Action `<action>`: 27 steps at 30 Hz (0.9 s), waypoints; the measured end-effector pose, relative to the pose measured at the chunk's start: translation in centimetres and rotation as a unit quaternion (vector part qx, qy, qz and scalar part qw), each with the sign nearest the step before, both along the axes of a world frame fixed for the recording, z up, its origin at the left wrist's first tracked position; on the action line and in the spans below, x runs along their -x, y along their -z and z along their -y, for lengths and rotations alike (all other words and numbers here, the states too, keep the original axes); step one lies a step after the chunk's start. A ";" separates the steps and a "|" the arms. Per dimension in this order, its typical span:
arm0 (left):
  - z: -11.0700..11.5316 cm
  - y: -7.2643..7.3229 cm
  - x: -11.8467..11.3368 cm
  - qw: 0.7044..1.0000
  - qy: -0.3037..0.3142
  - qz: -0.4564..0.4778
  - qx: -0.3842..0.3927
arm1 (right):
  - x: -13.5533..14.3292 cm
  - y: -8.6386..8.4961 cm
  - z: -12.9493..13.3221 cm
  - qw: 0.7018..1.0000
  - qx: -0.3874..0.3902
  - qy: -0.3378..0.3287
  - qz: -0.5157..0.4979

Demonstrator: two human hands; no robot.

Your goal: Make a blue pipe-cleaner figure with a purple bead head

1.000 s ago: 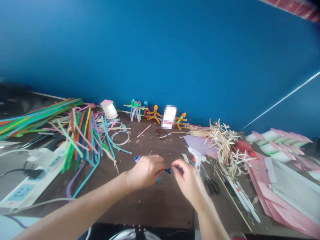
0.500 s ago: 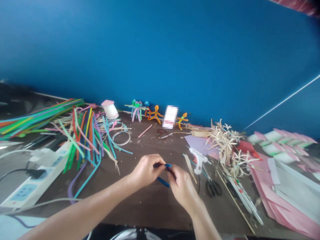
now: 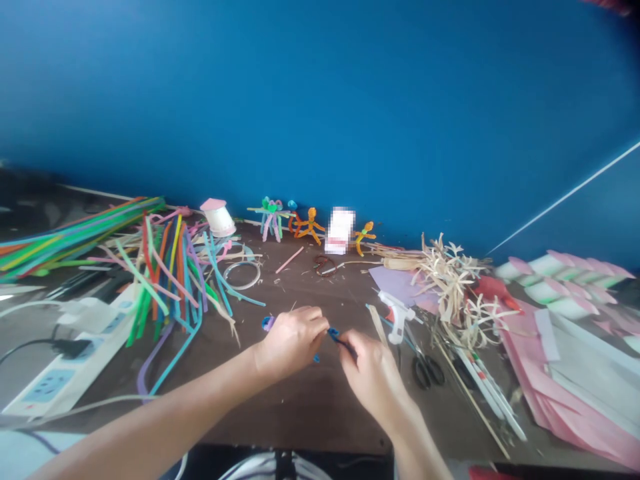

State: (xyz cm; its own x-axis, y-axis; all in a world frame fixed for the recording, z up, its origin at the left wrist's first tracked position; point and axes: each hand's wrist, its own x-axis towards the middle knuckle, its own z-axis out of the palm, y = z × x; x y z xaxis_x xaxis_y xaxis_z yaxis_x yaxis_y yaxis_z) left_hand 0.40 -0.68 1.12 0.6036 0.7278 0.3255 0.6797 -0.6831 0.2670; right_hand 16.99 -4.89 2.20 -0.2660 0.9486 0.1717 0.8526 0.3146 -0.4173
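A blue pipe cleaner (image 3: pixel 333 333) stretches between my two hands, low over the middle of the dark table. My left hand (image 3: pixel 296 340) is closed around one part of it, its fingers pinched together with the back of the hand toward me. A small blue end pokes out below those fingers. On the right, my right hand (image 3: pixel 367 363) pinches the other part between thumb and fingers. Just beyond the left hand's knuckles a blue and purple fuzzy piece (image 3: pixel 269 323) shows; most of it is hidden, and I cannot tell whether it is joined to the blue one.
Many coloured pipe cleaners (image 3: pixel 173 267) lie left, beside a white power strip (image 3: pixel 75 367). To the right are a white glue gun (image 3: pixel 397 317), black-handled scissors (image 3: pixel 427 371), straw-like flowers (image 3: pixel 453 280) and pink paper (image 3: pixel 537 373). Small orange figures (image 3: pixel 311 227) stand by the blue wall.
My hands have drawn slightly apart, and the left wrist has turned over the blue pipe cleaner. The blue and purple piece now shows beyond my left hand.
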 end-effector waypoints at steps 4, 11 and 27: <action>-0.1 -0.2 0.1 0.999 0.040 -0.002 0.006 | -0.5 -0.3 -0.4 0.998 -0.006 0.012 -0.056; 0.1 -0.3 0.1 0.990 0.077 0.096 0.070 | -1.1 0.0 -1.4 0.991 0.042 0.005 -0.129; 0.1 0.2 -0.4 0.975 -0.027 0.187 0.119 | 0.4 0.4 -0.2 0.996 0.065 -0.019 -0.064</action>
State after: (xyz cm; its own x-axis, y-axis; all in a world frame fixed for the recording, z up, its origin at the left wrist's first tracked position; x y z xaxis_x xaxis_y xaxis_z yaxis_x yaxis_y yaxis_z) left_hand 0.82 -0.81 0.94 0.4333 0.8372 0.3336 0.5381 -0.5373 0.6494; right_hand 16.55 -4.69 1.84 -0.2855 0.9548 0.0831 0.7780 0.2815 -0.5616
